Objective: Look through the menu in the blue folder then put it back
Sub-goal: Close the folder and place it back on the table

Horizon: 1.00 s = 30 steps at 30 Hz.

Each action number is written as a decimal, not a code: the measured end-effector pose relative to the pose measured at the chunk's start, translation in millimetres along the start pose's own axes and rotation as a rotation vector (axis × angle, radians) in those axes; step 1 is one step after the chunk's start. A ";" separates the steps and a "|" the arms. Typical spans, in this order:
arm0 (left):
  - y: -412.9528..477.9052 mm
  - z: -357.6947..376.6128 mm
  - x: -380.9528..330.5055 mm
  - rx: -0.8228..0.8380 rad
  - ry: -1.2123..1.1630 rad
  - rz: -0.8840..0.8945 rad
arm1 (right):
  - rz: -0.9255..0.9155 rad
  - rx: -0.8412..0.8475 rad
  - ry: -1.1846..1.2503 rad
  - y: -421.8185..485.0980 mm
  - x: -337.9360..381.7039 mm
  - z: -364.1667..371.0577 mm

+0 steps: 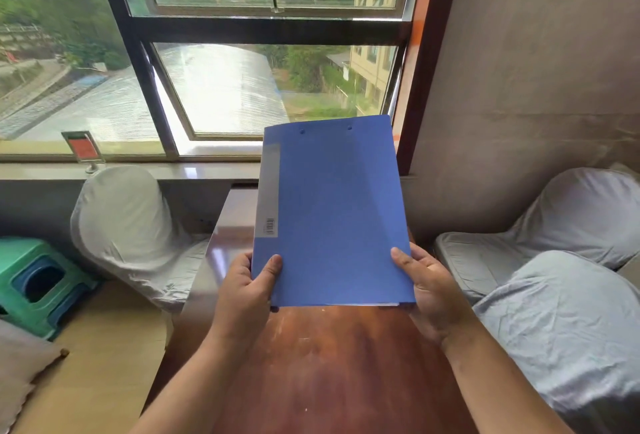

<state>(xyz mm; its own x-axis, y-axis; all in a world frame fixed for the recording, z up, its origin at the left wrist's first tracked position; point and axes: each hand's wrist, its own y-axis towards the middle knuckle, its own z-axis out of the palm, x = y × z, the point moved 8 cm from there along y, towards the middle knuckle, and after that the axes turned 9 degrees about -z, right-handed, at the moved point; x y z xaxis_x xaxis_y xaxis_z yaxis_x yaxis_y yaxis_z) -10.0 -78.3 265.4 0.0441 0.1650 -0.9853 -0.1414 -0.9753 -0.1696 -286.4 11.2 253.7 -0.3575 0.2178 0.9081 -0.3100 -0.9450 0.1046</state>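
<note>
I am seeing the blue folder (pixel 334 212) closed and lifted clear of the wooden table (pixel 311 364), tilted up toward the camera with its grey spine strip and barcode sticker on the left edge. A thin white edge of paper is peeking out at its bottom right corner. The left hand (pixel 244 290) is gripping the lower left corner, thumb pressing on the cover and fingers curled behind it. The right hand (pixel 427 290) is clasping the lower right corner the same way, thumb on top, palm cupping the edge.

The folder is blocking my view of the far end of the table and part of the window sill (pixel 173 170). Beyond it the window (pixel 221 53) is looking out on a long roof and trees. A small red and green sign holder (pixel 82 149) is standing on the sill at the left. White-covered chairs are flanking the table: one on the left (pixel 128 226), two on the right (pixel 571 215) (pixel 568 333). A green plastic stool (pixel 34 284) is sitting on the floor at far left, beside a cushion corner (pixel 24 364).
</note>
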 end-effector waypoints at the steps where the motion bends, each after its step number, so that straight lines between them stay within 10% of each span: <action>1: 0.7 0.3 2.0 -0.002 0.001 -0.001 | 0.000 -0.013 -0.005 -0.5 -0.3 -0.5; 18: -3.2 2.0 34.1 0.055 0.046 -0.030 | 0.070 -0.052 -0.023 -18.9 -21.7 -15.0; 30: -88.8 -11.6 291.0 0.066 0.511 -0.343 | 0.568 -0.200 -0.390 -183.3 -209.2 -117.5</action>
<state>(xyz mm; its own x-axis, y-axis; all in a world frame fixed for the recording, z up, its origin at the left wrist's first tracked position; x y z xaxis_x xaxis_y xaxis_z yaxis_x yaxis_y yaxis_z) 26.9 54.6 -6.0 0.5635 0.3602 -0.7434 -0.0953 -0.8656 -0.4917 -258.3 167.5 -3.1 -0.1824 -0.4328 0.8829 -0.3382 -0.8155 -0.4696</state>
